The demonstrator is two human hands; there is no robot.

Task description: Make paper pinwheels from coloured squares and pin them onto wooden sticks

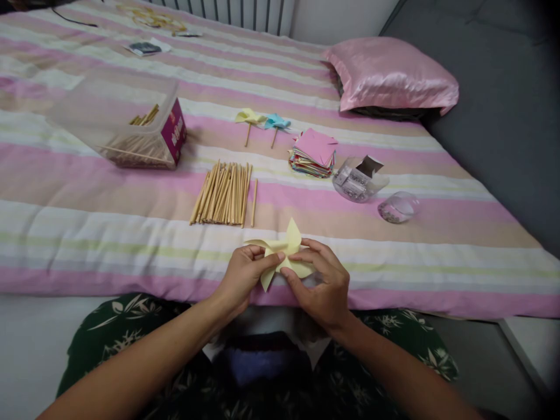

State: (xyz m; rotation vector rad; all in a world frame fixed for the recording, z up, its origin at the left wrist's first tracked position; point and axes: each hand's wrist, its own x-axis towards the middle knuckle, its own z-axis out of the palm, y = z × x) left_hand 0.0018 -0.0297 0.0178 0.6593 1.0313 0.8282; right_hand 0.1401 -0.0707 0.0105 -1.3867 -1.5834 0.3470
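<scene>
Both hands hold a pale yellow folded paper pinwheel just above the near edge of the striped bed cover. My left hand pinches its left side, my right hand pinches its middle and right side. A bundle of wooden sticks lies just beyond the hands, with one stick lying apart on its right. Two finished pinwheels on sticks, one yellow and one blue, lie farther back.
A stack of coloured paper squares sits right of the sticks. Next to it are a clear pot of pins and its clear lid. A clear plastic box holds more sticks at left. A pink pillow lies at back right.
</scene>
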